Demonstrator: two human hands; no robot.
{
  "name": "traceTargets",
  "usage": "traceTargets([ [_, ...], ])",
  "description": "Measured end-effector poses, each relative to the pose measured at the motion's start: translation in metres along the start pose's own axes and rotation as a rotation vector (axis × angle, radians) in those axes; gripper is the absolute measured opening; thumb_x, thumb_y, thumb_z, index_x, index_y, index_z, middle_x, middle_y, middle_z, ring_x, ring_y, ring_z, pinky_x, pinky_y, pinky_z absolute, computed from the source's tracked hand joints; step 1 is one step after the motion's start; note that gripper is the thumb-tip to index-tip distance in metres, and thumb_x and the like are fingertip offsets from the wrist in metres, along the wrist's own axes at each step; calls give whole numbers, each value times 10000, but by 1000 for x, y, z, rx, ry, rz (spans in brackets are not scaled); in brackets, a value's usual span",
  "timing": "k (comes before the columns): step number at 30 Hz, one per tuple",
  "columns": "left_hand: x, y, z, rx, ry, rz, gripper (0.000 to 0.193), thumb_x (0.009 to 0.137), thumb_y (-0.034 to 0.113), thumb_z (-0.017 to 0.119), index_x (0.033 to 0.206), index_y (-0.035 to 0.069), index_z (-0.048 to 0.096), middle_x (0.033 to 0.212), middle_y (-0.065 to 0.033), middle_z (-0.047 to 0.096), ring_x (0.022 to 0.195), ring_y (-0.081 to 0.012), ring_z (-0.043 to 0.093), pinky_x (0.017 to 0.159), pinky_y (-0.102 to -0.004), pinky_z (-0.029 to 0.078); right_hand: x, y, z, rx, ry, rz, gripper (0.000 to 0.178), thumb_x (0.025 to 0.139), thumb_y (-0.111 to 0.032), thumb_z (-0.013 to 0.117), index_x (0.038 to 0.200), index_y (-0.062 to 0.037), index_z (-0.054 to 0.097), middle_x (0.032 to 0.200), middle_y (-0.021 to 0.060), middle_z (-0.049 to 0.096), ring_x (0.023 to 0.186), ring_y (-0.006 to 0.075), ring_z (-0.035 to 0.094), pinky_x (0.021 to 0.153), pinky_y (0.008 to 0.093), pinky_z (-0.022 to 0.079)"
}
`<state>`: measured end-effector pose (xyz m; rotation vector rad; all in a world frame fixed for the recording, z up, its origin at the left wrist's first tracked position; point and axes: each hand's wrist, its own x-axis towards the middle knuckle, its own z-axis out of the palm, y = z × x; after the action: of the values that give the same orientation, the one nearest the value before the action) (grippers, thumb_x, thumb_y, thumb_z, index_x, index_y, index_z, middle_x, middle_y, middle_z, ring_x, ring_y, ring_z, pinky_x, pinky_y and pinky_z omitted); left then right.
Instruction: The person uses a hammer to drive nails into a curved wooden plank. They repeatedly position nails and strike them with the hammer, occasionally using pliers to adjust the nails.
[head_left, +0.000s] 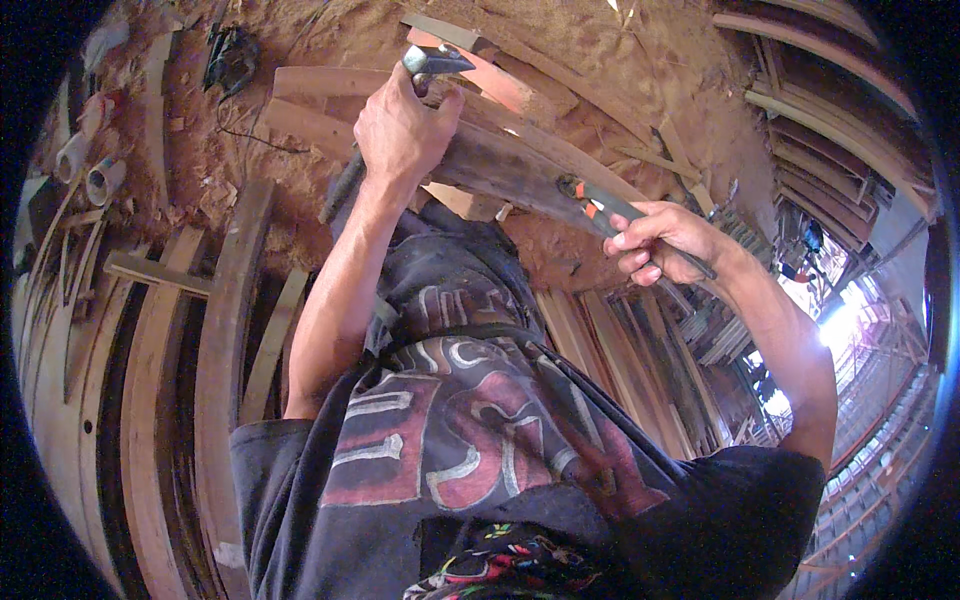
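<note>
Hammer with steel head (426, 61), upper centre, is gripped by left hand (402, 130); right hand (675, 232), centre right, clasps long grey-and-orange tool (612, 204).

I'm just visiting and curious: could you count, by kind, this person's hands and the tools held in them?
Hands: 2, the left hand and the right hand
Hammer: 1, in the left hand
Dark tool with orange parts: 1, in the right hand; its exact type is hard to tell
Total: 4
</note>
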<state>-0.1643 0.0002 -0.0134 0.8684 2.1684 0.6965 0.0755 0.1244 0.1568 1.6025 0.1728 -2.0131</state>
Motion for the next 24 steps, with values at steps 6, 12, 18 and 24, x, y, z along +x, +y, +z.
traceTargets([
  [6,3,0,0,8,-24,-13,518,750,425,711,1084,34,647,932,-207,712,917,-397,683,835,-476,530,4,9,-7,-16,-48,-49,281,769,69,514,946,-135,438,899,35,496,609,71,387,480,225,342],
  [12,7,-7,3,-8,-21,5,552,768,479,678,1048,4,651,934,-218,709,920,-402,679,835,-482,520,6,18,-14,-81,-21,-121,328,725,104,491,958,-118,430,925,55,501,600,80,392,461,233,338],
  [18,9,-8,1,22,-5,16,553,764,464,666,1061,-3,646,936,-221,707,917,-405,678,836,-480,520,6,24,-26,-83,-87,-171,356,708,113,500,967,-114,411,970,70,475,616,84,409,469,232,342],
  [24,10,-6,-3,45,-5,-8,563,769,473,668,1075,1,651,957,-224,707,942,-402,675,844,-480,519,55,96,-86,-340,-144,-470,350,718,69,585,938,-121,389,999,45,438,708,102,450,570,270,376],
])
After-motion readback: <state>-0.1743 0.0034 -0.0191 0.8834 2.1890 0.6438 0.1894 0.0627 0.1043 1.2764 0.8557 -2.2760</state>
